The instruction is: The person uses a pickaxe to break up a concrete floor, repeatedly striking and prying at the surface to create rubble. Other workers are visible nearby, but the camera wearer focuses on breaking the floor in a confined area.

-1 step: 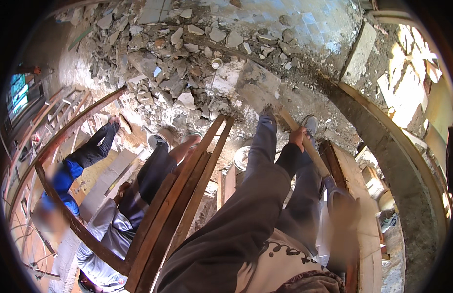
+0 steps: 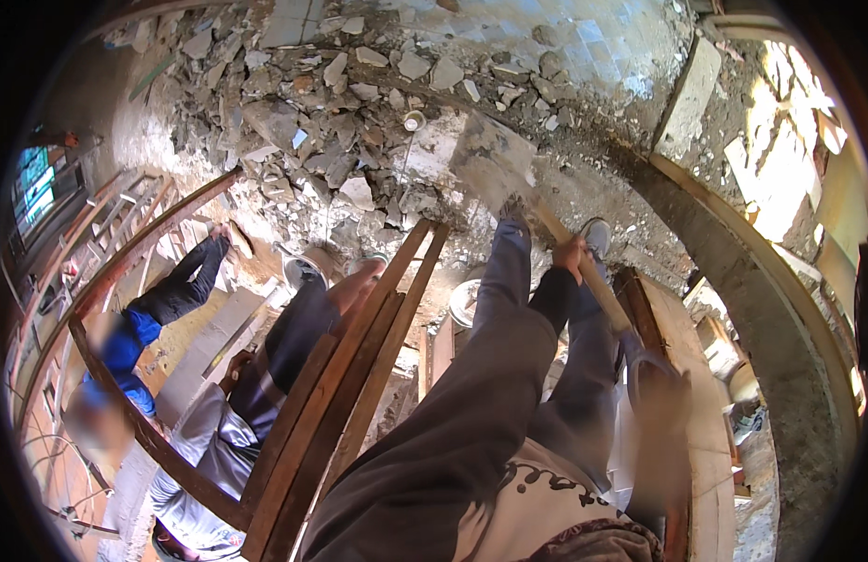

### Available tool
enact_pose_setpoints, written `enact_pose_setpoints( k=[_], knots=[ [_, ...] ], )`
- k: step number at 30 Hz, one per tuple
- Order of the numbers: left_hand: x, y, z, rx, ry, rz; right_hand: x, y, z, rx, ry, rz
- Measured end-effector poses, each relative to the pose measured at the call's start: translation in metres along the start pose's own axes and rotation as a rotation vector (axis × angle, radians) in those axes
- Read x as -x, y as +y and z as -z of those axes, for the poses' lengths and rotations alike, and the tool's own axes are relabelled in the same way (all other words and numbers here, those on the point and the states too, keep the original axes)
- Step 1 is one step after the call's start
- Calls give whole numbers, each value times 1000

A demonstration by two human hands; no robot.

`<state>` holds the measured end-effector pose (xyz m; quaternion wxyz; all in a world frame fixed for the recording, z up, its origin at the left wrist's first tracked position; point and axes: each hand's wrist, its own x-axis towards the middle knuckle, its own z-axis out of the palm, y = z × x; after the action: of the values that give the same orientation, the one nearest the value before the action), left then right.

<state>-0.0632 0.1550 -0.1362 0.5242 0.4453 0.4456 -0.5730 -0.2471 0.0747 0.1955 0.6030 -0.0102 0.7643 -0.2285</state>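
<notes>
My left hand [image 2: 569,254], in a black cuff, is closed round a long pale wooden handle [image 2: 600,292]. The handle slants from my right side toward the floor ahead of my shoes. A flat, squarish grey piece [image 2: 490,155] lies beyond its far end; I cannot tell whether the two are joined. Close to the handle's near end, my right hand [image 2: 659,403] is a brown smear, its fingers unreadable. My legs in grey trousers [image 2: 502,272] stand beneath, one grey shoe [image 2: 596,234] showing just past the left hand.
Broken rubble [image 2: 331,140] covers the floor ahead. Dark wooden beams [image 2: 350,412] rise at my left, a wooden frame [image 2: 691,393] at my right. Beyond the beams are a co-worker in grey [image 2: 209,459] and another in blue [image 2: 139,328]. A white bucket [image 2: 465,302] stands between.
</notes>
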Motion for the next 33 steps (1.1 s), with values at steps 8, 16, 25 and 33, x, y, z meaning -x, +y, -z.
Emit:
enact_pose_setpoints(
  k=[8, 16, 25, 33],
  knots=[
    [-89, 308, 105, -1587, -313, -1283, -63, 86, -227, 305, -389, 64],
    [-69, 239, 95, -253, 194, -325, -78, 99, -187, 389, -227, 168],
    [67, 195, 71, -561, 86, -642, -51, 72, -83, 360, -349, 184],
    [269, 499, 176, -1470, 250, -1421, 63, 180, -269, 400, -1041, 596]
  ],
)
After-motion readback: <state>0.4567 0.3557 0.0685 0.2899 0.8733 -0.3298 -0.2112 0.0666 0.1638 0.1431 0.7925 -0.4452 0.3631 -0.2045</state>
